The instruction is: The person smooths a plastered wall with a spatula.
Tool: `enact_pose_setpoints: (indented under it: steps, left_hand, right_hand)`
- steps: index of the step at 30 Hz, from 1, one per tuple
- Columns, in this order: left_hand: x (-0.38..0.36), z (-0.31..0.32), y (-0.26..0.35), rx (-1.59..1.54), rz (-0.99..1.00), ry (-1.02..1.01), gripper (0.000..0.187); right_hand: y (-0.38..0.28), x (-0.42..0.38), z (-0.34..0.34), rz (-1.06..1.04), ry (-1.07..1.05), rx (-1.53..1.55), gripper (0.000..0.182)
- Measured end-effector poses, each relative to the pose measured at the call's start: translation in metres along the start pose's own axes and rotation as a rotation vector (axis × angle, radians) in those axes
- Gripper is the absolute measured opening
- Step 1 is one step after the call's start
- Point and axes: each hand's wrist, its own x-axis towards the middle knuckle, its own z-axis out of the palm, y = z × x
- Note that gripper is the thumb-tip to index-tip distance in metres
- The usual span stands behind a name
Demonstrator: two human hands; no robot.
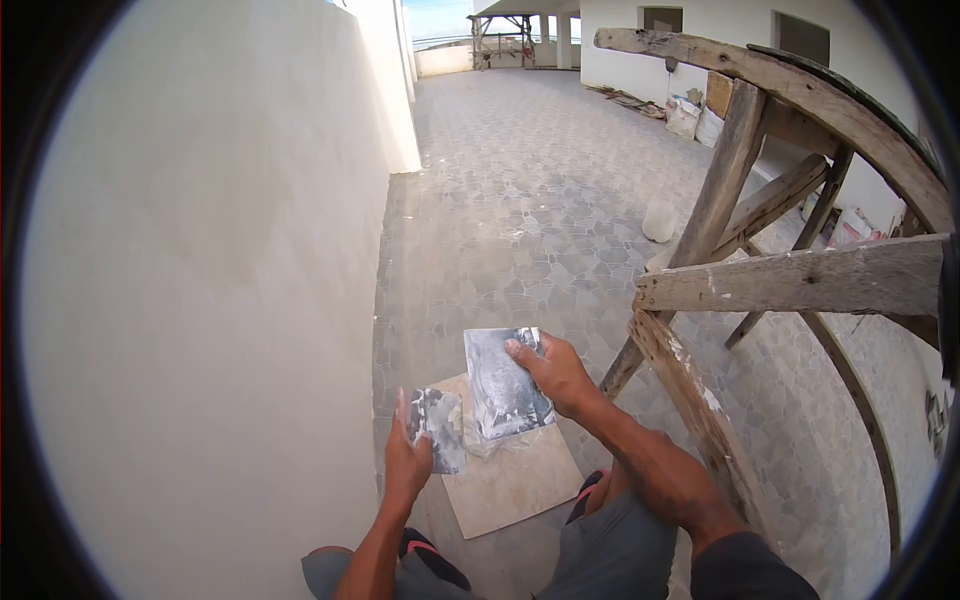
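Fingers (521, 352), head view: right hand (562, 378) closed on a white-smeared rectangular plate (500, 380), thumb on its face; left hand (407, 465) grips a smaller, blotched plate (438, 428) at its near left edge. Both plates held over a beige square board (520, 492) on the stone-patterned floor (510, 230). Pale wall (210, 300) at left; weathered wooden frame (790, 283) at right.

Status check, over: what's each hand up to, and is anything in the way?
Left hand: gripping smaller smeared plate. Right hand: gripping larger smeared plate; tan board below. Wooden frame standing at right, neither hand on it.
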Motion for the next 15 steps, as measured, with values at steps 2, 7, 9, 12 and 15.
enact_pose_setpoints:
  steps: [2, 7, 9, 12, 15]
  left_hand:
    - [0.011, 0.015, -0.047, 0.106, 0.01, 0.1, 0.079]
    - [0.031, 0.042, -0.159, -0.027, -0.447, 0.078, 0.053]
    - [0.01, 0.042, -0.209, -0.072, -0.521, 0.137, 0.047]
    - [-0.005, 0.07, -0.225, -0.148, -0.708, 0.302, 0.041]
    - [-0.018, 0.088, -0.286, -0.259, -0.887, 0.464, 0.037]
  right_hand:
    - [0.01, 0.011, -0.008, 0.029, 0.068, 0.024, 0.031]
    - [-0.005, 0.007, -0.017, 0.094, 0.119, 0.328, 0.027]
    - [-0.007, 0.006, -0.018, 0.118, 0.133, 0.448, 0.026]
    - [0.004, 0.012, -0.031, 0.121, 0.122, 0.546, 0.03]
    - [0.01, 0.017, -0.035, 0.125, 0.143, 0.519, 0.033]
